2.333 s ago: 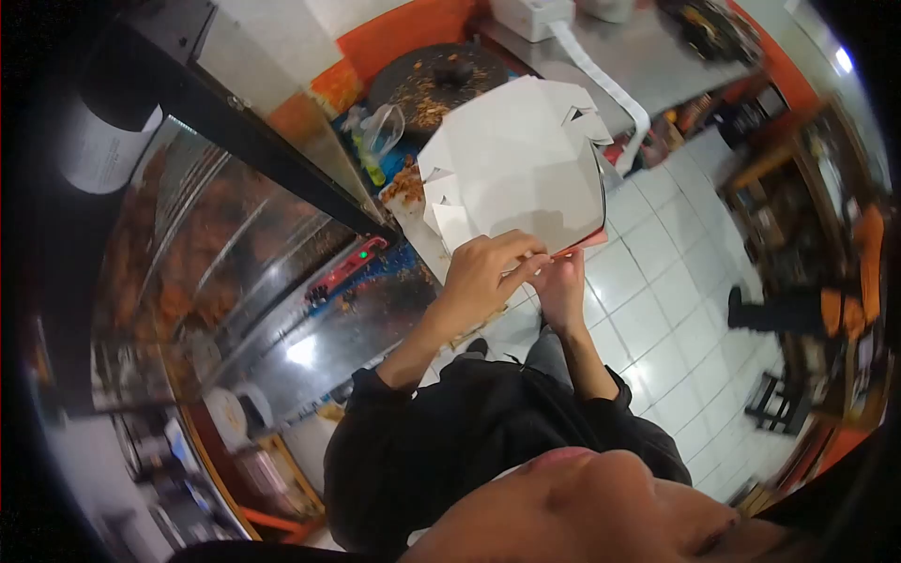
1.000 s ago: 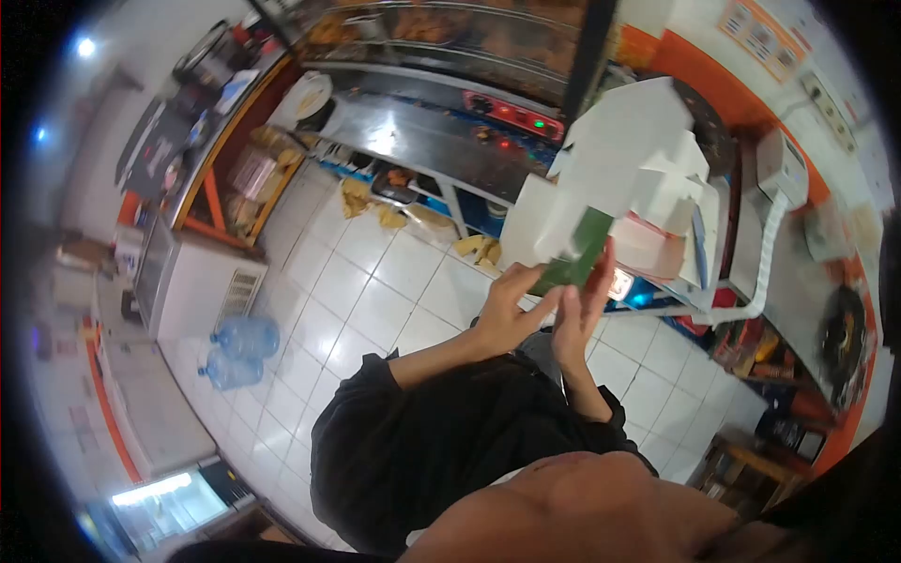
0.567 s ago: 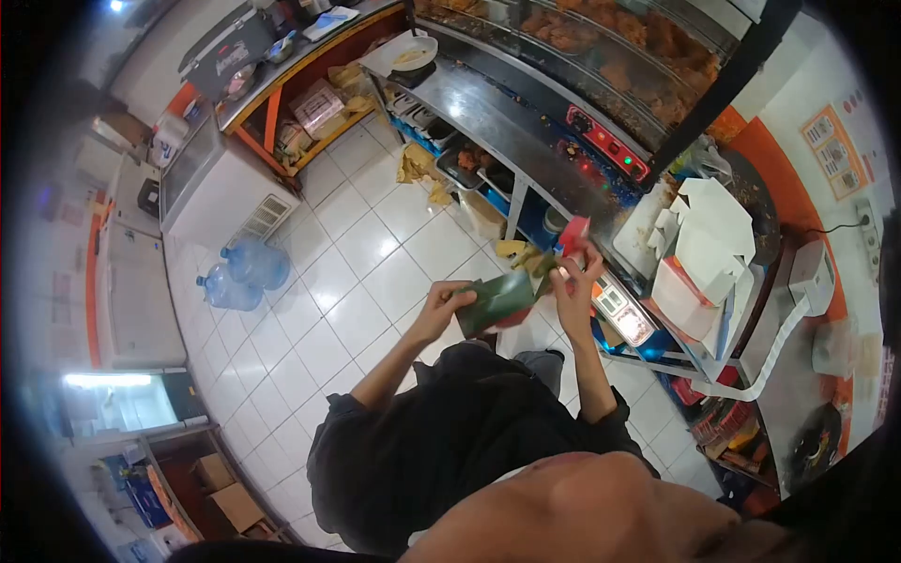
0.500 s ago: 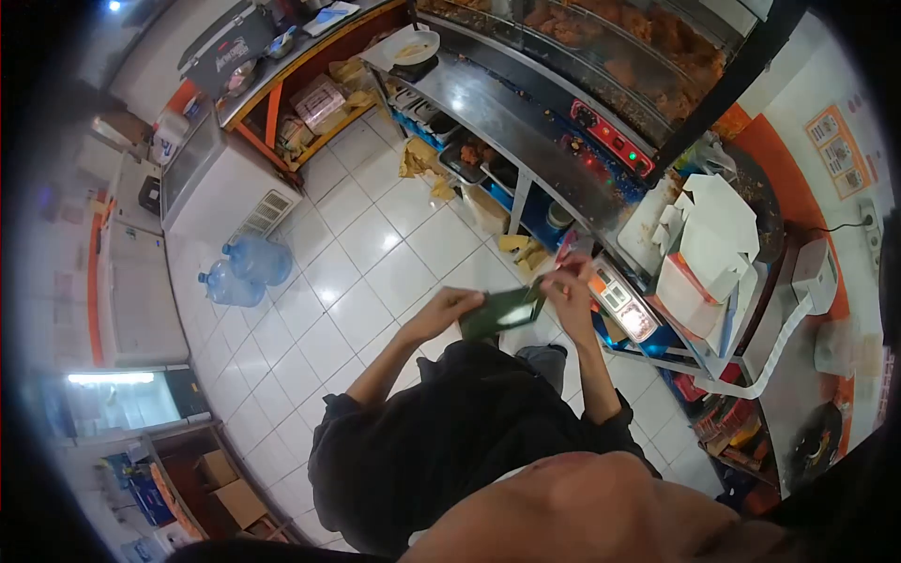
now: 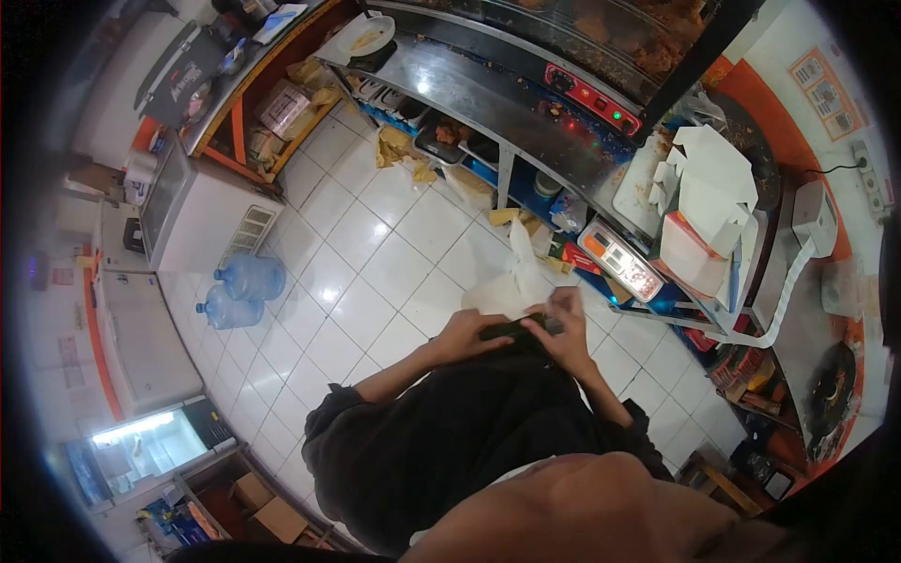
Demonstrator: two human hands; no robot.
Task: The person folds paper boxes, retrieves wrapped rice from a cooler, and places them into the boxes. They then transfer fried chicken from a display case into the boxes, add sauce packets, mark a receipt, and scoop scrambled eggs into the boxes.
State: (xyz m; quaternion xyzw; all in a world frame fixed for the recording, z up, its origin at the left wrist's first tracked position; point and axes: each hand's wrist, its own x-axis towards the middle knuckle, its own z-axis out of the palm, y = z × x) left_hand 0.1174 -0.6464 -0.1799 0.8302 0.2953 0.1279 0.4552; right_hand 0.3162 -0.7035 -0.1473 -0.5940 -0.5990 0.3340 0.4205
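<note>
In front of my dark clothing, my left hand point(image 5: 469, 335) is closed on one end of a flat dark green object point(image 5: 505, 329), which is seen nearly edge-on. My right hand point(image 5: 563, 328) pinches its other end, thumb along the edge and fingers curled above. Much of the object is hidden by the fingers, so I cannot tell its exact kind. Just beyond my hands is a white, crumpled, bag-like thing point(image 5: 516, 277), overlapping the tiled floor in this view.
To the right runs a metal counter point(image 5: 469, 80) with an opened white carton point(image 5: 713, 188) and a lit scale-like device point(image 5: 619, 261). Fried food fills a glass display case point(image 5: 601, 33). Blue water bottles point(image 5: 239, 291) stand on the floor point(image 5: 366, 235) by a white chest freezer point(image 5: 211, 220).
My hands have come closer together and nearer my body, and the green object has tipped from face-on to edge-on. The white bag-like thing now shows beyond them. The view has shifted slightly.
</note>
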